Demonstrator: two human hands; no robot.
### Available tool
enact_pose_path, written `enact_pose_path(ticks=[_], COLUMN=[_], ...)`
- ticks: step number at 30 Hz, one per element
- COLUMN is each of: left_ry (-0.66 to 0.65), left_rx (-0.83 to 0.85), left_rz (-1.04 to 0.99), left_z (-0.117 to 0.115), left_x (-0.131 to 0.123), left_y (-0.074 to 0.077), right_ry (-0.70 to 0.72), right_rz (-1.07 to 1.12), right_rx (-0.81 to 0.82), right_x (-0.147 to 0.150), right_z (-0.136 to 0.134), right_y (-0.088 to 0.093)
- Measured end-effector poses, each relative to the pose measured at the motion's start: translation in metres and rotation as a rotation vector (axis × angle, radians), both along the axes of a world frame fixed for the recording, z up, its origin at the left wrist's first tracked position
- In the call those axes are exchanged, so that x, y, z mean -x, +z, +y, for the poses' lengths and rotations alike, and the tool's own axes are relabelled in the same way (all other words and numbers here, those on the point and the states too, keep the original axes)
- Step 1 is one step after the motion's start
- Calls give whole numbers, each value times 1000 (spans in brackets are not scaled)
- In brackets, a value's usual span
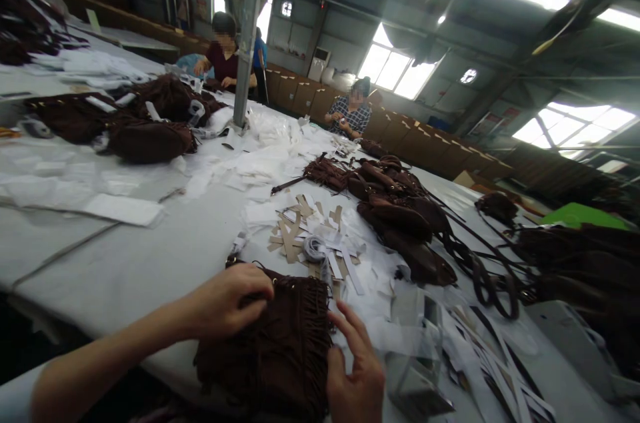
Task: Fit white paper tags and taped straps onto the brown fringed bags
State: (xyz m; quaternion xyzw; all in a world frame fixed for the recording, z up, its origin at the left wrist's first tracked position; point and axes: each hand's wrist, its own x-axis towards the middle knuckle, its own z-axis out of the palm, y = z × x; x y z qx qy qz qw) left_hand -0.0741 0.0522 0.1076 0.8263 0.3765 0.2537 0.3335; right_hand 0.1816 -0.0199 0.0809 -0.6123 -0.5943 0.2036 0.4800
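Note:
A dark brown bag [270,349] with a fringed side and metal eyelets along its top lies at the table's near edge in front of me. My left hand [227,299] is closed at the bag's upper left part, its fingers curled and the thumb pressed in towards them. At the bag's right side, my right hand [356,369] has its thumb and forefinger apart, the fingertips against or just beside the fringe [315,336]. The fingertips of my left hand are partly hidden. Just beyond the bag lies a roll of whitish strip [314,248].
Card strips [295,229] are scattered beyond the bag. Brown bags with long straps [400,209] lie to the right, more bags [150,123] to the left. A metal post [247,43] rises from the table. A clear box-like holder [417,349] is at my right. Co-workers [353,109] are farther back.

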Motion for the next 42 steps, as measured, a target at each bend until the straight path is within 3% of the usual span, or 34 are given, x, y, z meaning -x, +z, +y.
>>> enact_pose_path(ticks=[3,5,7,10,15,19,21,24,25,26,28,30,34,37,40,42], left_ry=[-135,-129,-106,-95,-51,162,249,226,236,331,542,639,602,596,559,512], left_rx=[-20,-14,-2,-75,-278,-231,-99,430,636,801,1099,1311,1405,1365,1272,1199], left_rz=[-14,29,69,179,481,504,317,-183,-330,-459,-610,-700,-721,-711,-726,-727], left_z=[7,10,12,13,7,3,2,-1,-2,-3,-3,0,6,10,11,10], left_x=[-48,-56,-44,-5,59,70,53,7,-11,-27,-54,-69,-78,-79,-80,-79], left_y=[-20,-39,-54,-65,-63,-34,-13,1,-2,-9,-31,-55,-83,-87,-88,-89], right_ry=[211,274,247,162,115,38,-28,-55,-38,-13,42,80,136,97,-6,13], right_rz=[28,45,61,88,84,113,109,84,70,57,32,11,9,60,126,176], right_rx=[101,195,264,292,263,271,242,183,185,197,228,234,184,196,331,420], right_x=[21,24,20,10,11,13,15,25,30,35,46,54,61,57,51,52], right_z=[9,11,10,3,-9,-3,12,42,50,57,64,61,44,39,42,47], right_y=[-4,-22,-45,-71,-78,-64,-55,-43,-41,-42,-46,-54,-62,-58,-53,-53])
